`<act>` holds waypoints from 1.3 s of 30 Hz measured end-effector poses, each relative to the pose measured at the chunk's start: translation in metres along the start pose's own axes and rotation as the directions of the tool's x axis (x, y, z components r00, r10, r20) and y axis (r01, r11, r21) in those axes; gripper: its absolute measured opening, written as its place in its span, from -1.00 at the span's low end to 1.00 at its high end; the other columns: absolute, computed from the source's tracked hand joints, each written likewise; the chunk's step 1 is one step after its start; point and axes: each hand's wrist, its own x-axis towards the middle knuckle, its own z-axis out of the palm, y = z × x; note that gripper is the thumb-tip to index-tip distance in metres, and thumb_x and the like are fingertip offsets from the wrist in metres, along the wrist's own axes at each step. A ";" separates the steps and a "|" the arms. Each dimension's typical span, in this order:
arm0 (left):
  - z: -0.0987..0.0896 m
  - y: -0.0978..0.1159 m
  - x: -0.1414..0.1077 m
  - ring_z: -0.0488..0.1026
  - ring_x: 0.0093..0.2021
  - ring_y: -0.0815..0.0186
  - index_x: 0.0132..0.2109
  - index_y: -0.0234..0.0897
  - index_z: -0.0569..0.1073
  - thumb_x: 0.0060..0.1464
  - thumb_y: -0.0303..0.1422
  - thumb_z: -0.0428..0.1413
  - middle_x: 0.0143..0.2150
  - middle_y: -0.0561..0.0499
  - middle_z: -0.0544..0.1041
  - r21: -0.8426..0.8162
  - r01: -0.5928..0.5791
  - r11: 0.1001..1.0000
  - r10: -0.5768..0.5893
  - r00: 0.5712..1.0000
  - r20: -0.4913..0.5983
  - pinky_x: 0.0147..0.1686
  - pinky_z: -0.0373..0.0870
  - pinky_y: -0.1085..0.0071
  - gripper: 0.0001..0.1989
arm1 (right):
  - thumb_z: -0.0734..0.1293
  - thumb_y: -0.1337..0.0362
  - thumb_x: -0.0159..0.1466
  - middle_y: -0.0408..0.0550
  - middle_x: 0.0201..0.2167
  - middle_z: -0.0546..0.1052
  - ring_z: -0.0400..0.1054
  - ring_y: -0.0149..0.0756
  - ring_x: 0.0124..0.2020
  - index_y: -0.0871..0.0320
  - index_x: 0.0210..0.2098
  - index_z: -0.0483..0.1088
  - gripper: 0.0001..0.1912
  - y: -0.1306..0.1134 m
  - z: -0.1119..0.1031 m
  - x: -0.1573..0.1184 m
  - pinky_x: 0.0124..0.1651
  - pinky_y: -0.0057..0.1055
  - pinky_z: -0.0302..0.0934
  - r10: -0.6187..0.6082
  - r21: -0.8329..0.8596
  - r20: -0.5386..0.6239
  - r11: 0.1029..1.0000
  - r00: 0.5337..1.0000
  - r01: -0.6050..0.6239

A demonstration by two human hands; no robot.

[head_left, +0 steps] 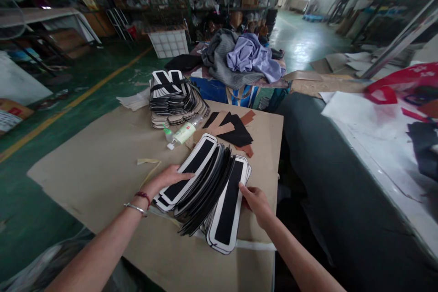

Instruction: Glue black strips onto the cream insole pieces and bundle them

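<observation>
Long rounded panels with white borders and black centres lie in a left stack (191, 171) and a right stack (228, 205). Between them, a fanned row of thin dark pieces (208, 187) stands on edge. My left hand (173, 177) grips the left stack, its thumb laid across the top panel. At the right stack's outer edge, my right hand (255, 198) pinches with the thumb on top; its other fingers are partly hidden below. A red beaded bracelet and a silver bangle circle my left wrist.
Bundled panels (171, 96) are piled at the back of the brown-covered table (102, 155). A clear bottle (185, 133) lies beside a small green-tipped bottle (168, 132). Black and brown scraps (232, 130) lie behind the stacks. Crumpled cloth (251, 57) sits beyond, and a white-topped table (369, 141) stands right.
</observation>
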 end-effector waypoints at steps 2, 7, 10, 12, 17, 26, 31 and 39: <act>0.001 0.000 0.002 0.53 -0.24 0.06 -0.08 -0.38 0.48 -0.28 0.01 0.29 -0.22 -0.14 0.59 -0.040 -0.008 0.999 0.008 1.000 -0.004 -0.28 0.47 0.29 -0.33 | 0.36 -0.14 0.04 0.05 -0.46 0.52 0.43 -0.20 -0.43 0.29 -0.27 0.43 -0.43 0.000 0.001 0.001 -0.46 -0.43 0.28 0.017 0.017 -0.005 1.000 1.000 -0.017; 0.005 -0.001 0.008 0.53 -0.21 0.01 -0.01 -0.38 0.44 -0.27 -0.04 0.32 -0.16 -0.19 0.58 -0.117 0.038 0.992 -0.035 0.999 0.029 -0.28 0.50 0.23 -0.30 | 0.41 -0.05 0.01 0.08 -0.35 0.54 0.45 -0.13 -0.29 0.26 -0.22 0.42 -0.47 0.000 0.008 -0.001 -0.37 -0.41 0.31 0.047 0.075 -0.050 0.996 0.998 -0.043; 0.007 0.002 0.009 0.54 -0.25 0.00 -0.04 -0.42 0.46 -0.30 -0.05 0.33 -0.21 -0.21 0.58 -0.143 0.079 0.987 -0.071 0.996 0.058 -0.31 0.51 0.22 -0.30 | 0.43 0.00 0.00 0.11 -0.29 0.54 0.44 -0.09 -0.21 0.26 -0.19 0.41 -0.48 -0.002 0.013 -0.004 -0.30 -0.39 0.32 0.072 0.122 -0.086 0.991 0.994 -0.061; 0.008 0.005 0.009 0.54 -0.22 0.02 -0.05 -0.41 0.46 -0.31 -0.07 0.35 -0.19 -0.21 0.58 -0.153 0.082 0.985 -0.076 0.996 0.046 -0.30 0.52 0.26 -0.31 | 0.43 0.02 -0.01 0.12 -0.29 0.55 0.44 -0.08 -0.21 0.27 -0.21 0.41 -0.50 -0.005 0.015 -0.006 -0.28 -0.37 0.32 0.090 0.154 -0.092 0.985 0.992 -0.075; 0.013 0.010 0.004 0.54 -0.22 0.02 0.01 -0.39 0.41 -0.26 -0.05 0.32 -0.17 -0.21 0.58 -0.203 0.114 0.972 -0.106 0.993 0.049 -0.32 0.53 0.23 -0.29 | 0.40 0.07 0.04 0.11 -0.33 0.55 0.46 -0.12 -0.26 0.28 -0.28 0.39 -0.59 -0.015 0.023 -0.008 -0.29 -0.39 0.34 0.135 0.230 -0.056 0.966 0.989 -0.119; 0.025 0.014 -0.002 0.54 -0.22 0.00 -0.01 -0.43 0.39 -0.27 -0.11 0.34 -0.17 -0.25 0.57 -0.243 0.137 0.960 -0.147 0.989 -0.021 -0.28 0.52 0.20 -0.30 | 0.35 0.26 0.08 0.12 -0.23 0.52 0.46 -0.17 -0.26 0.20 -0.06 0.19 -0.54 -0.025 0.038 -0.009 -0.29 -0.39 0.33 0.192 0.184 -0.113 0.968 0.975 -0.169; 0.028 0.015 -0.002 0.55 -0.27 0.02 -0.09 -0.44 0.42 -0.29 -0.13 0.35 -0.23 -0.23 0.58 -0.219 0.143 0.965 -0.171 0.979 -0.113 -0.33 0.52 0.22 -0.36 | 0.31 0.17 0.15 0.15 -0.16 0.50 0.44 -0.17 -0.19 0.24 0.01 0.14 -0.50 -0.033 0.036 -0.017 -0.19 -0.39 0.32 0.173 0.166 -0.083 0.973 0.981 -0.157; 0.027 0.015 -0.008 0.55 -0.30 0.02 -0.15 -0.44 0.47 -0.32 -0.15 0.34 -0.31 -0.22 0.59 -0.194 0.125 0.973 -0.174 0.948 -0.266 -0.40 0.48 0.27 -0.41 | 0.12 -0.26 0.18 0.18 0.17 0.27 0.12 -0.02 0.21 0.24 0.23 0.08 -0.15 -0.065 0.036 -0.051 0.21 -0.13 0.03 -0.117 0.115 -0.054 0.986 0.992 0.123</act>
